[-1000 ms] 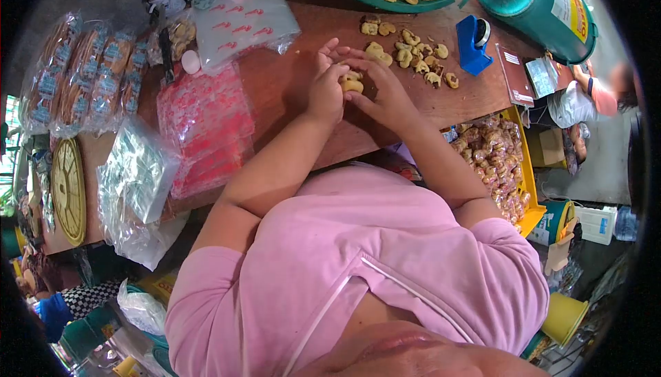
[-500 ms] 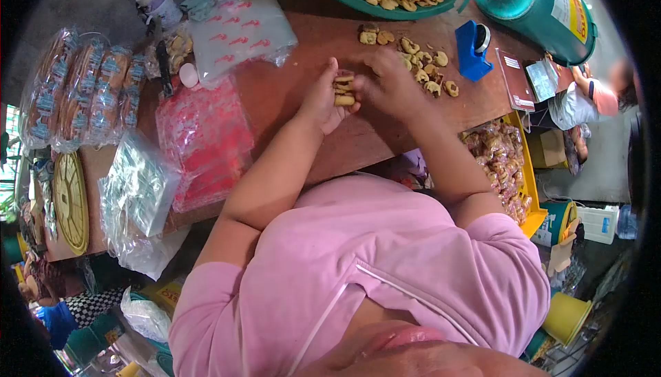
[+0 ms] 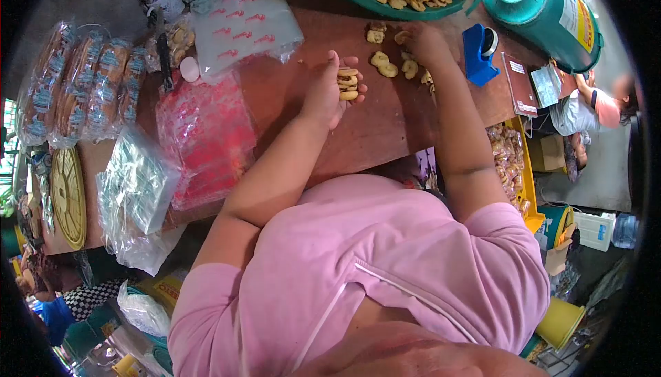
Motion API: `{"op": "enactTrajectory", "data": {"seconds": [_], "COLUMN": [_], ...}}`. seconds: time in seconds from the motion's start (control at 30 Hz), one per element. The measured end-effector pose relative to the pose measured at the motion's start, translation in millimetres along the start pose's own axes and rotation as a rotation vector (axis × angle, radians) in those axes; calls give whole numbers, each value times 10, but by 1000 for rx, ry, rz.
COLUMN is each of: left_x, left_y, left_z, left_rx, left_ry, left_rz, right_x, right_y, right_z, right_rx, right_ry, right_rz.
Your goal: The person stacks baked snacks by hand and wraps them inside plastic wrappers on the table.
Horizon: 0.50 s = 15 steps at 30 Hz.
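My left hand (image 3: 329,93) is closed around a short stack of small brown cookies (image 3: 348,84), held just above the brown table. To its right, my right hand (image 3: 425,45) reaches over the loose cookies (image 3: 383,65) lying on the tabletop. Its fingertips are at a single cookie (image 3: 401,37) and appear to pinch it. Part of the loose pile is hidden under this hand and forearm. Beyond it stands a large green basin (image 3: 420,14) full of the same cookies.
A blue tape dispenser (image 3: 478,60) and a green drum (image 3: 540,12) stand to the right. Leftward lie printed clear bags (image 3: 244,29), red plastic sheets (image 3: 203,136) and packed bread (image 3: 82,88). A yellow crate (image 3: 529,184) holds wrapped packs. Another person (image 3: 585,105) sits at far right.
My right hand has moved away from the cookie stack, up and right to the loose cookies. My left hand stays in place, still holding the stack. The view has shifted slightly.
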<state>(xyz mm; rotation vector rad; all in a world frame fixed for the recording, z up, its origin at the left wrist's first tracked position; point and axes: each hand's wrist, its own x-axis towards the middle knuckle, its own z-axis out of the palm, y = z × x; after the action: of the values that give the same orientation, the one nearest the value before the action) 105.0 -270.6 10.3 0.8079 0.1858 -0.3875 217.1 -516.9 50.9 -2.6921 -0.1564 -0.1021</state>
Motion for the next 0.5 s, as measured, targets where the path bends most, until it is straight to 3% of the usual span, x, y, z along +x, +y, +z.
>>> {"op": "enactTrajectory", "data": {"seconds": [0.1,0.3,0.4,0.5], "left_x": [-3,28,34,32], "left_y": [-14,-65,-74,-44], "left_z": [7,-6,7,-24], "left_rx": [29,50,68,51], "left_ry": [-11,0,-3,-52], "left_rz": [21,41,82,131], "right_x": [-96,-23,161,39], "right_y": [-181,-294,-265,-440], "right_z": [-122,235,528,434], "right_rx": [29,-257,-254,-59], "right_ry": [-62,16,115,98], "right_rz": [102,23,12,-32]}}
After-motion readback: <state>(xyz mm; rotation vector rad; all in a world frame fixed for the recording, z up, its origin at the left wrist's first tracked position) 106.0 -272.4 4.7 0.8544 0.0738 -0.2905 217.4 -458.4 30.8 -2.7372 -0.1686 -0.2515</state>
